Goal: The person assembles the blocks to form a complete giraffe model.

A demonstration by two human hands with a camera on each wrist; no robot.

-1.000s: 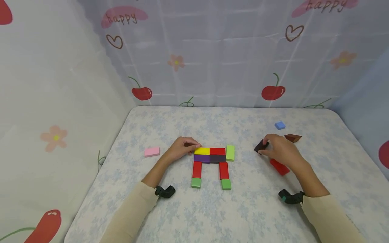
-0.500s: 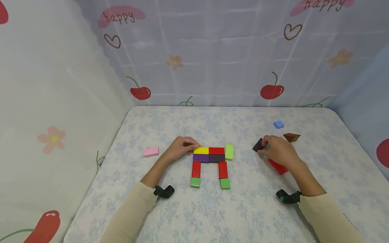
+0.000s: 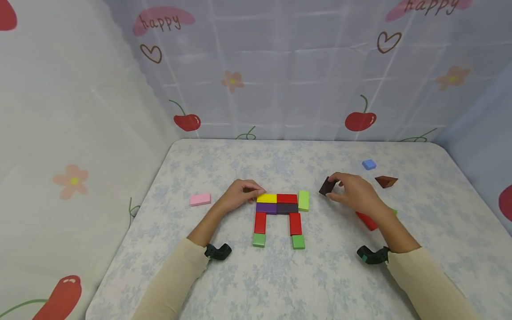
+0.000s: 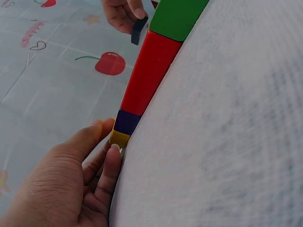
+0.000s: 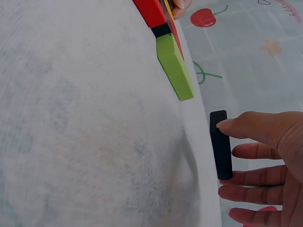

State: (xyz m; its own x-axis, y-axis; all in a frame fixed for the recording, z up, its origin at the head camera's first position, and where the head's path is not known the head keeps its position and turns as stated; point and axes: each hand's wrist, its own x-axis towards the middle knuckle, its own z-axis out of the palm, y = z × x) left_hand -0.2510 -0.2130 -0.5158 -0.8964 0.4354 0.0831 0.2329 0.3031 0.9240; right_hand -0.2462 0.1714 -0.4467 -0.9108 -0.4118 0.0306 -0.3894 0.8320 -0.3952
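My right hand (image 3: 358, 193) pinches a black rectangular block (image 3: 327, 186) between thumb and fingers, held tilted to the right of the flat block figure; the right wrist view shows the block (image 5: 221, 144) raised off the table. At the figure's upper left, my left hand (image 3: 238, 195) pinches the end of the yellow block (image 3: 266, 198) with thumb and index finger. Beside the yellow block lies a red block (image 3: 286, 198), above a purple block (image 3: 266, 208) and a dark block (image 3: 287, 208). Two red legs end in green squares (image 3: 259, 240). A lime block (image 3: 303, 201) stands at the right end.
A pink block (image 3: 200, 199) lies left of my left hand. Toward the back right are a blue block (image 3: 369, 164) and a brown triangular block (image 3: 386, 182). A red block (image 3: 366, 220) lies partly under my right forearm, beside a mostly hidden green piece.
My right hand has carried the black block left toward the lime block. A bit of green has come into sight by the right wrist. My left hand stays at the yellow block.
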